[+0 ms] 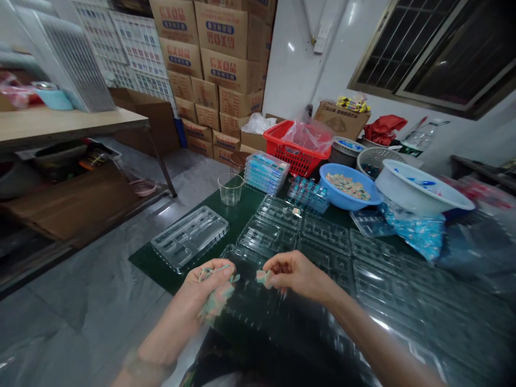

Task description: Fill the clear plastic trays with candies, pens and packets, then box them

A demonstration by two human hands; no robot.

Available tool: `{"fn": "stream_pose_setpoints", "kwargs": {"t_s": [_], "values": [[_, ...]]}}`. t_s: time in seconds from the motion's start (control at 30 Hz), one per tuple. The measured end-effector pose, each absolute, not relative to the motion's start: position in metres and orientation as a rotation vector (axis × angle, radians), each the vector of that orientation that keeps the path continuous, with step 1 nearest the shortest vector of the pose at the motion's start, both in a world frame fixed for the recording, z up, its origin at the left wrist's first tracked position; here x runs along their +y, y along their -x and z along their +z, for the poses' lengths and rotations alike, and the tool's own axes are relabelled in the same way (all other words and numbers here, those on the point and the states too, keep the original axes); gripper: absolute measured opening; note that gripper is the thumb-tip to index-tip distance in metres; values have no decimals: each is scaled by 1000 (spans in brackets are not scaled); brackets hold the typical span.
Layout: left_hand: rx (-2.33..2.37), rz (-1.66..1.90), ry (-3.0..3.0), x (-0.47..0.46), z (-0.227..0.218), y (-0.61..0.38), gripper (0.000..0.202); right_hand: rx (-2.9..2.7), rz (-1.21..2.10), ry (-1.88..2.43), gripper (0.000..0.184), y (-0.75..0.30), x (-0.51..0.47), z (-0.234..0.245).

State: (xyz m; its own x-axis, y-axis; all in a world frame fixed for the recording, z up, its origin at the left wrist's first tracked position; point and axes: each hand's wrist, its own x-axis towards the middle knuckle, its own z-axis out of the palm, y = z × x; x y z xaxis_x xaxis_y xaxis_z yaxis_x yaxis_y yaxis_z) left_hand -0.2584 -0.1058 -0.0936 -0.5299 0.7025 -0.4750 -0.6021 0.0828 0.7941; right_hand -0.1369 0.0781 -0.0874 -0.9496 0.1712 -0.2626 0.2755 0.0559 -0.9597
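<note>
My left hand (205, 285) is closed around several pastel green and pink pieces, perhaps candy (216, 298), which stick out blurred below the fingers. My right hand (296, 274) pinches a small pastel piece (264, 278) between its fingertips. Both hands hover over a clear plastic blister tray (250, 301), one of several (326, 234) spread across a dark green mat (237, 215). Another blister tray (189, 238) lies to the left. A blue bowl (349, 185) of similar pieces stands beyond the trays, out of reach of both hands.
A white basin (419, 185) sits beside a blue-filled plastic bag (415, 231). Behind them are a red basket (292, 148), a clear cup (230, 189) and stacked filled trays (266, 173). Cardboard cartons (213, 64) rise at the back, and a wooden table (60, 123) stands left.
</note>
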Motion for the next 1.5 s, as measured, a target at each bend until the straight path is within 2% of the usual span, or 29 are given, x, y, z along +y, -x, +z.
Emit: {"fn": "stream_pose_setpoints", "kwargs": {"t_s": [0.13,0.3,0.43,0.57,0.83,0.9,1.13,1.4,1.5], "values": [[1382,1687,-37,-105,-89,253,26,2433,-1809,-484,17,146,72,-97],[1353,1684,-87,-104,-90,255,22,2821,-1247,-390,18,154,66,-89],[1331,1671,-106,-106,-93,258,21,2871,-893,-306,15,160,66,-82],[1344,1658,-97,-106,-94,259,23,2880,-899,-277,12,160,66,-85],[1314,1667,-152,-110,-103,262,20,2869,-1289,-466,8,144,82,-90],[1310,1670,-148,-110,-104,262,20,2856,-1223,-492,9,144,85,-88],[1283,1693,-146,-107,-101,260,19,2959,-665,-393,17,148,72,-85],[1309,1681,-141,-107,-101,261,20,2954,-449,-426,9,147,64,-82],[1277,1687,-152,-108,-100,261,19,3001,-342,-453,14,145,59,-89]]}}
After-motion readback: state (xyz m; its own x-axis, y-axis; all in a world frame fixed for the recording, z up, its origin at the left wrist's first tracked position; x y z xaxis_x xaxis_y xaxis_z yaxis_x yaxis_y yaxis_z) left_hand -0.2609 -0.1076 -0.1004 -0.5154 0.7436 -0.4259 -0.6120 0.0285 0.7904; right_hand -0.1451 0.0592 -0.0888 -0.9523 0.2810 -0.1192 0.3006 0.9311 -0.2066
